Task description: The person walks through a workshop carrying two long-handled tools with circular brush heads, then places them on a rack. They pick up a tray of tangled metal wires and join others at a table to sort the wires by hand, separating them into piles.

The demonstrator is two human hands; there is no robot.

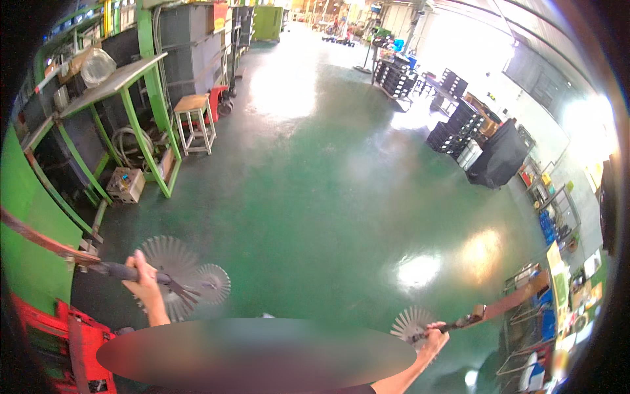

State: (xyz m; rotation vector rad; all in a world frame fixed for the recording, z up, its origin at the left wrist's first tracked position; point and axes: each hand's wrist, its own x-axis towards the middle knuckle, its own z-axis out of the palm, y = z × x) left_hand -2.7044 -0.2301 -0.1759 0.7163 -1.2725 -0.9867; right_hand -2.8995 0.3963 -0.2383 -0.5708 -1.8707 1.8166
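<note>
At the lower left, my left hand (143,279) is wrapped round the dark handle (118,270) of a long tool. A reddish-brown strip (39,240) runs from it toward the left edge. Behind the hand and just right of it are finned grey discs (213,283), one large and one smaller; I cannot tell how they join the handle. At the lower right, my right hand (433,340) grips a similar dark handle (454,325). Its brown strip (515,299) slants up to the right, and a finned grey disc (412,323) shows beside the fingers. A blurred patch hides my body between the hands.
A green frame table (125,79) and a wooden-topped stool (192,105) stand at the left. Red equipment (79,341) is close at the lower left. Black crates (453,134) and a dark-covered object (502,157) stand at the right, above a cluttered bench (558,276). Green floor (295,197) lies between.
</note>
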